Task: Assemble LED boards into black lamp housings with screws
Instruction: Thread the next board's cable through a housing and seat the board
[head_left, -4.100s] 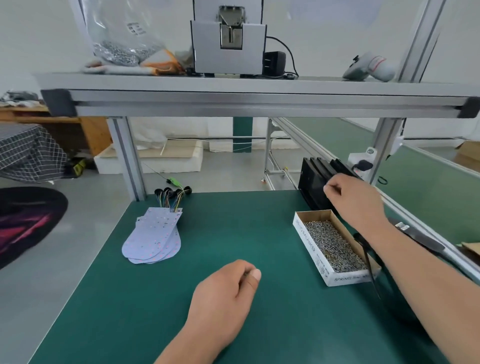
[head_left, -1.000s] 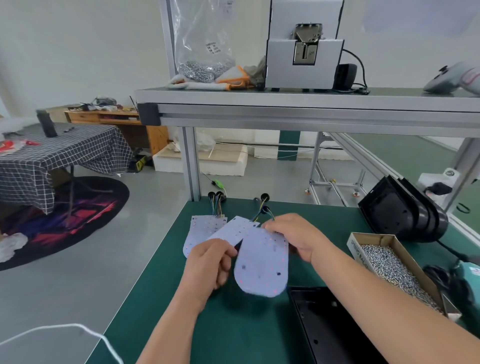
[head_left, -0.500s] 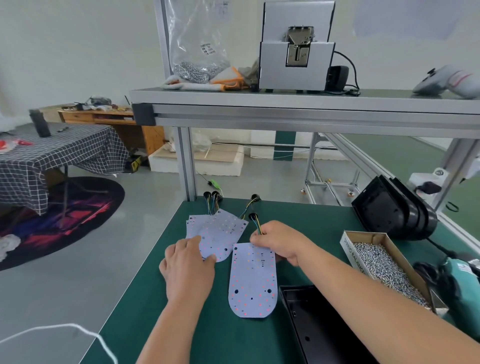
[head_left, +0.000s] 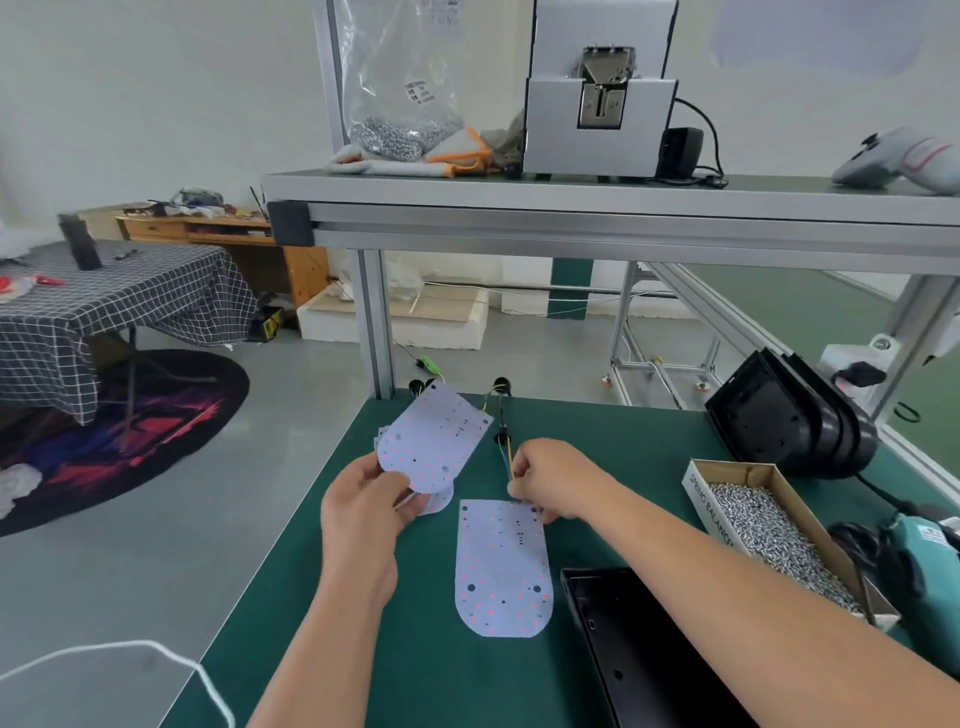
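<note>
Left hand (head_left: 363, 512): fingers and thumb are curled round the rounded end of a raised board (head_left: 434, 441), tipping it up off the table.
Right hand (head_left: 556, 480): it pinches the coloured wires (head_left: 506, 457) at the straight end of a flat board (head_left: 501, 566).
Flat board: it lies face up on the green table (head_left: 441, 675), between the two forearms.
Pile (head_left: 441, 504): more boards peek out under the raised one; how many is hard to tell.
Open housing (head_left: 623, 649): black, just right of the flat board, partly under the right forearm.
Spare housings (head_left: 789, 421): stacked on edge at the far right of the table.
Screw box (head_left: 769, 525): open cardboard, full of screws, between the spare housings and the open housing.
Screwdriver (head_left: 930, 545): teal, right of the screw box, at the frame's edge.
</note>
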